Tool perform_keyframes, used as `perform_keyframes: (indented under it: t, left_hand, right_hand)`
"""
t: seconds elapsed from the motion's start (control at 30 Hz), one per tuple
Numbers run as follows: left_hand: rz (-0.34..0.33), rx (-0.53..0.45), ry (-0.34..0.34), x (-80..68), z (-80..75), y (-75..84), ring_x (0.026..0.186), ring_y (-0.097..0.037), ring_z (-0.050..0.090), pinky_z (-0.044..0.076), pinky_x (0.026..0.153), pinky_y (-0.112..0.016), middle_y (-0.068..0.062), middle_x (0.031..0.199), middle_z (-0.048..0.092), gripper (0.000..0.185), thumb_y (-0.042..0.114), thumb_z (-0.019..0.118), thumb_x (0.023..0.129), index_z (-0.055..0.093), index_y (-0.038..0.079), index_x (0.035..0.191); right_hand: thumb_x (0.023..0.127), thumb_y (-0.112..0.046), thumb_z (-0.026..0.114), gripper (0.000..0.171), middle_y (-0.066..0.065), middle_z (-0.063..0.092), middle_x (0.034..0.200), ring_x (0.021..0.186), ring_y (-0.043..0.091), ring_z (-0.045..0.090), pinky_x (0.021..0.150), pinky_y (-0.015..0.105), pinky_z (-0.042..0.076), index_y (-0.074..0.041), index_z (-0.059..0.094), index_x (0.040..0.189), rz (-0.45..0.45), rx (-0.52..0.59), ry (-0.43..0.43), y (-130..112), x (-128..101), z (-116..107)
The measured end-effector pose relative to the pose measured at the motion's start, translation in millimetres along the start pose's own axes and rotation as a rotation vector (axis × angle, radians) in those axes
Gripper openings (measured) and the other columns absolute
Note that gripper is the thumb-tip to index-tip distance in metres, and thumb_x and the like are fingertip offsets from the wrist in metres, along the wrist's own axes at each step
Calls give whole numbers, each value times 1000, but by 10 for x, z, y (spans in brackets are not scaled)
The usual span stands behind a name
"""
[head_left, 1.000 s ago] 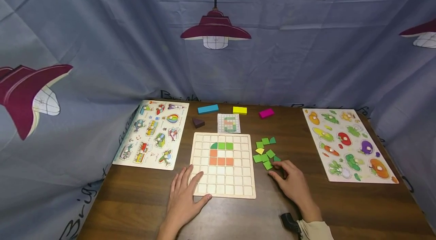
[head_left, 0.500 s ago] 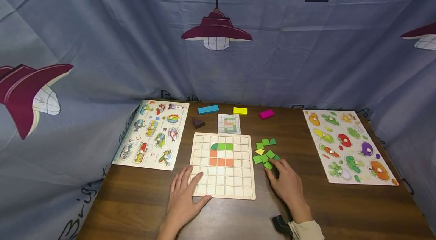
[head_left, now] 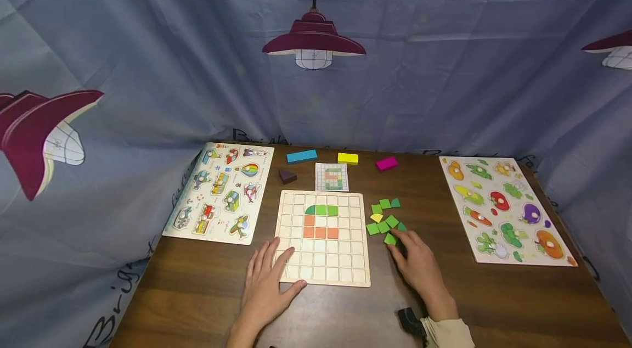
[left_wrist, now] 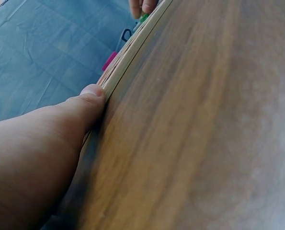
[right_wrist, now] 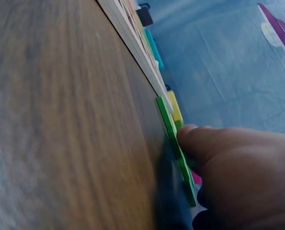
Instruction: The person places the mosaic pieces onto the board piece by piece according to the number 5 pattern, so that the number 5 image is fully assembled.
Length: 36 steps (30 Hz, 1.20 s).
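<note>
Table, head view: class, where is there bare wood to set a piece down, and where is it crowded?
Bare: the table front right, between the right hand and vegetable puzzle; also front left, below the vehicle puzzle. Crowded: the green tiles beside the grid board.

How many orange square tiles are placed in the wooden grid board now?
4. One orange square tile sits under the dark green quarter-round tile; three more form a row below it on the wooden grid board. None seems hidden.

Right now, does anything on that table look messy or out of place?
Nothing is damaged or spilled. The only untidy spot is the loose heap of green tiles with one yellow tile, lying unsorted beside the grid board at the right hand.
</note>
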<state>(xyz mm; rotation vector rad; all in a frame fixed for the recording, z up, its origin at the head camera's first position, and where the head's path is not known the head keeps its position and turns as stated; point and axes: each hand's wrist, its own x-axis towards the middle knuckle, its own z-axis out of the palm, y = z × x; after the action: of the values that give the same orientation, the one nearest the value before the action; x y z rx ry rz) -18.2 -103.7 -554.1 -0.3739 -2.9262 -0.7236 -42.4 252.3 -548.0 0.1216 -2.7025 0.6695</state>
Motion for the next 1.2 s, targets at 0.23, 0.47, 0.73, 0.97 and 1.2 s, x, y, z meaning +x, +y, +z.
perform_keyframes:
  t: [0.23, 0.47, 0.73, 0.97, 1.2]
  left_hand:
    - [3, -3, 10, 12, -14, -14, 153, -37, 28, 17, 125, -56, -10, 165, 35, 76, 65, 72, 82, 54, 30, 146]
    - [15, -3, 8, 49, -32, -29, 154, -36, 27, 17, 125, -56, -9, 165, 35, 75, 65, 71, 83, 54, 29, 147]
    - [10, -7, 4, 50, -30, -34, 154, -36, 28, 17, 125, -56, -9, 166, 34, 75, 65, 71, 82, 53, 30, 147]
    - [10, -15, -8, 51, -14, -30, 154, -35, 27, 15, 125, -55, -7, 167, 32, 75, 66, 71, 83, 53, 31, 147]
    - [9, -15, 0, 16, -9, -8, 154, -36, 28, 18, 125, -55, -8, 166, 34, 75, 66, 71, 83, 54, 31, 146]
  right_hand:
    - [86, -15, 82, 43, 11, 69, 113, 102, 32, 70, 84, 52, 59, -7, 70, 126, -19, 20, -44, -100, 176, 4]
    - [91, -21, 78, 42, 8, 67, 123, 93, 23, 66, 77, 42, 56, -10, 67, 131, -56, 59, -170, -344, 605, 73]
    - [96, -23, 72, 38, 9, 67, 126, 106, 27, 68, 86, 46, 59, -13, 67, 132, -78, 86, -318, -529, 933, 241]
    - [98, -25, 69, 35, 8, 66, 130, 116, 31, 67, 95, 49, 58, -15, 68, 132, -95, 21, -377, -592, 1069, 365]
    - [97, -20, 70, 26, 7, 67, 125, 112, 32, 68, 92, 49, 58, -15, 73, 122, -125, 30, -396, -603, 1044, 400]
